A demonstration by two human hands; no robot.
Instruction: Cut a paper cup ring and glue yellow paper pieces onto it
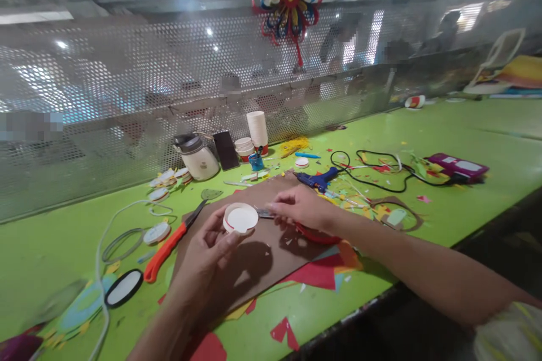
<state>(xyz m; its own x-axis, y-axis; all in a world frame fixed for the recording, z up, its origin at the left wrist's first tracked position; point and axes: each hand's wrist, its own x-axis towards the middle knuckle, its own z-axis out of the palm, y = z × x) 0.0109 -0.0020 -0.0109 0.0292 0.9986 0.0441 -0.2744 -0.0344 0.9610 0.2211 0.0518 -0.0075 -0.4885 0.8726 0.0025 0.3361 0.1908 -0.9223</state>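
My left hand [207, 248] is closed on a small white paper cup [240, 218] with a red rim, held on its side above a brown cardboard sheet [254, 259]. My right hand [300, 208] is closed round a pair of scissors [266, 214]. The metal blades point left and touch the cup's rim. A red ring of the scissors' handle shows under the right hand. Both hands hover over the cardboard, which lies on the green table [466, 130].
An orange utility knife [169, 245] lies left of the cardboard. A blue glue gun [317, 179] with a black cord [381, 180], stacked paper cups [257, 130], a white jar [199, 161], a phone [226, 149], paper scraps and round discs are scattered about. A perforated metal screen [127, 96] backs the table.
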